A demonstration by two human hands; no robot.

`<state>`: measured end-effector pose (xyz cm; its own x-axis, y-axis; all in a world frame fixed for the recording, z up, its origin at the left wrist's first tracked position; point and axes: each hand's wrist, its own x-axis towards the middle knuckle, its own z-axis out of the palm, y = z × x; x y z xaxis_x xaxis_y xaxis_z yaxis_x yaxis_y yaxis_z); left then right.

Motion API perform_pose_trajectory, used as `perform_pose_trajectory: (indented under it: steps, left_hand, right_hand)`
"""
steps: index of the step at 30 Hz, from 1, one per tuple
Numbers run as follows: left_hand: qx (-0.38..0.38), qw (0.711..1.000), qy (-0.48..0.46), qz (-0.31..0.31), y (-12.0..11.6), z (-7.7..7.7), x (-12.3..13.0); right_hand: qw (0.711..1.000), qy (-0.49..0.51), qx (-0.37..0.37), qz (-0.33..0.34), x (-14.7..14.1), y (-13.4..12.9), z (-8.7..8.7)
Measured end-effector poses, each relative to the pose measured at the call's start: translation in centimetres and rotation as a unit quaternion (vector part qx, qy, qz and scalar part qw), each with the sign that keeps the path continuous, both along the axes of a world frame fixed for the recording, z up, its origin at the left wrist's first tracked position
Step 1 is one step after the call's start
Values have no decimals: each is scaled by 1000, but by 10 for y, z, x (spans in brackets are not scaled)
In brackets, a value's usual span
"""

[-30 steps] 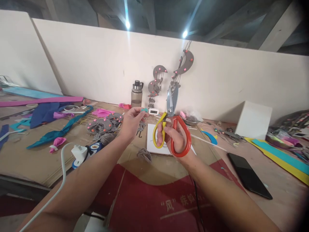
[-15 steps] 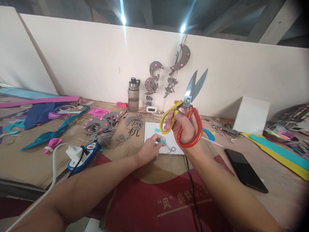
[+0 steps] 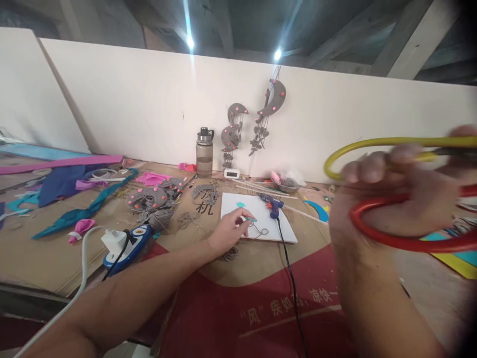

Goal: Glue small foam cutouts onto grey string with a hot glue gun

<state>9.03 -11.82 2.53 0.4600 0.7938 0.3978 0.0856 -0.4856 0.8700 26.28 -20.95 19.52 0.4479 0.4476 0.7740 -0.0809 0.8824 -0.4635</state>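
Note:
My left hand (image 3: 230, 229) is closed in a pinch on a small teal felt piece (image 3: 252, 219), above the white board (image 3: 286, 232). From that piece a grey cord (image 3: 260, 232) trails onto the board and ends in a loop. My right hand (image 3: 398, 184) is at the far right, close to the camera and blurred, wrapped round the scissors (image 3: 367, 206) with yellow and red handles. The blades are mostly out of view. A teal flower-shaped cutout (image 3: 241, 204) lies on the board, and a blue glue gun (image 3: 275, 208) rests at its right part.
A water bottle (image 3: 204, 154) and a small digital clock (image 3: 231, 173) stand by the wall. Grey moon-shaped hangings (image 3: 278, 97) hang there. A power strip (image 3: 128, 248) is at left. The glue gun's black cable (image 3: 290, 268) runs toward me. A bowl (image 3: 286, 185) sits behind the board.
My right hand has swung right and nearer the camera with the scissors, uncovering the glue gun and the bowl. My left hand keeps its pinch near the same place.

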Motion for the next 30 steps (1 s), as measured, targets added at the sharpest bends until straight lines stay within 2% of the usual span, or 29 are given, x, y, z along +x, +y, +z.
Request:
perform_pose_trajectory:
  steps: [1,2,4,6,9,11,15,18,21,23,26,28,30]
  left_hand:
    - [34,998,-44,33,4,5,-3]
    - [73,991,-82,73,8,11,-6]
    - [147,968,-139,150,16,23,-13]
    - [203,946,-173,185,22,34,-21]
    - [274,921,-185,205,26,45,-31]
    - [323,906,-165,217,25,48,-35]
    - [398,884,-128,207,23,48,-37]
    - [416,882,-121,184,23,48,-37]
    - [386,900,-119,161,20,48,-36]
    - [318,927,-139,141,17,48,-33]
    - [124,963,-223,84,13,47,-25]
    - [-5,964,-263,32,12,47,-21]
    - [-93,955,-280,-2,10,50,-18]
  right_hand:
    - [1000,8,25,13,-6,3,-3]
    - [999,0,17,38,-15,7,-7]
    - [993,-50,-70,86,-33,18,-21]
    - [979,-85,-140,124,-48,30,-41]
    - [950,-135,-235,153,-65,44,-74]
    - [939,-143,-266,164,-73,49,-89]
    - [933,-137,-274,188,-81,51,-100]
    - [941,-135,-255,177,-81,53,-101]
    - [944,-137,-250,167,-78,57,-101]
    - [943,-134,-260,161,-76,59,-101]
    - [941,-136,-276,143,-73,62,-101]
    - [941,-139,-278,136,-73,63,-102]
    - [942,-143,-272,136,-72,64,-102]
